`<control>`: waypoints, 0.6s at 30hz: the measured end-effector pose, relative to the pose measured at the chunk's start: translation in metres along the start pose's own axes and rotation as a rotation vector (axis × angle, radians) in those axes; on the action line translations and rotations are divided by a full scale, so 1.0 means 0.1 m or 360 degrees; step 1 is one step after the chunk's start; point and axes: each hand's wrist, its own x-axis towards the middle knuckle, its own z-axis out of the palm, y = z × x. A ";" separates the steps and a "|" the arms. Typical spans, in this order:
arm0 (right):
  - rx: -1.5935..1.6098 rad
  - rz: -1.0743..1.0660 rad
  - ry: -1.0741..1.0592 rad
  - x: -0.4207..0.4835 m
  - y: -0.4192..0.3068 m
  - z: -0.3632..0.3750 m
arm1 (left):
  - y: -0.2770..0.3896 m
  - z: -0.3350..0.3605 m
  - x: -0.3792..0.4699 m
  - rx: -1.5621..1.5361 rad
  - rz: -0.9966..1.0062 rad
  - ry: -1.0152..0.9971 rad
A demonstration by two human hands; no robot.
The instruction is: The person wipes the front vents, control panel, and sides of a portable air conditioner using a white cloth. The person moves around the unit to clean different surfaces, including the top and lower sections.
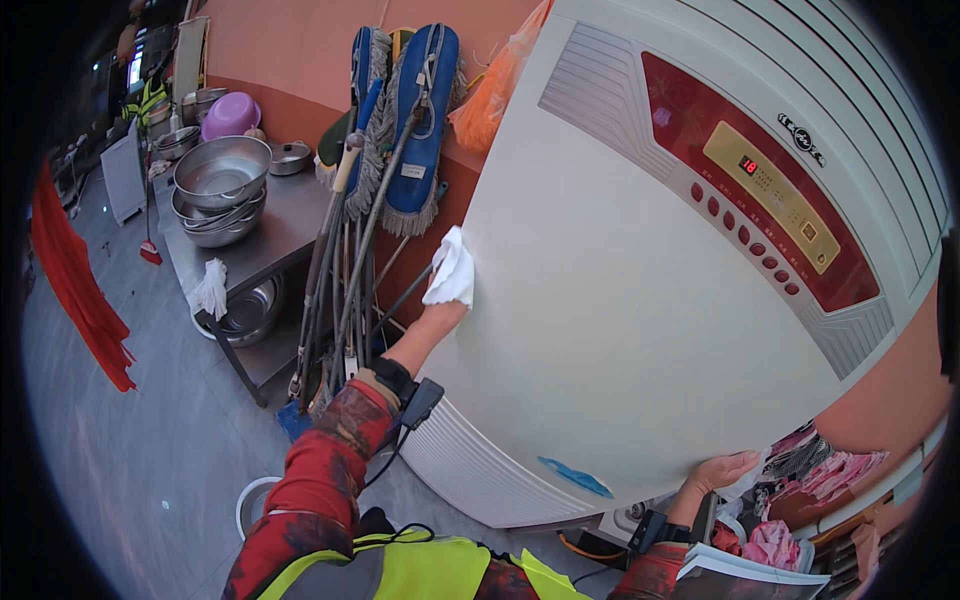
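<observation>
A tall white floor-standing air conditioner fills the view before me, with a dark red control panel, a lit display and a row of red buttons. My left hand is shut on a white cloth at the unit's left edge; the cloth hides most of the fingers. At the lower right, my right hand rests at the unit's other side edge, fingers extended together. Something white and thin shows by its fingertips, but whether it is held is unclear. A blue mark lies low on the front.
Dust mops with long handles lean on the wall at left, beside an orange plastic bag. A metal table bears stacked metal basins. A white bucket stands on the floor. Pink cloths hang at right.
</observation>
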 end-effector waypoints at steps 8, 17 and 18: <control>-0.0274 -0.0152 -0.0005 0.09 -0.08 -0.06 | 1.23 -0.77 1.53 -0.0684 0.0633 0.0007; -0.0904 -0.0710 -0.0063 0.22 -0.04 -0.18 | 0.34 -0.16 0.28 -0.0510 0.0468 0.0345; -0.1110 -0.0920 -0.0075 0.24 0.00 -0.20 | 0.12 -0.07 0.02 -0.0426 0.0471 0.0355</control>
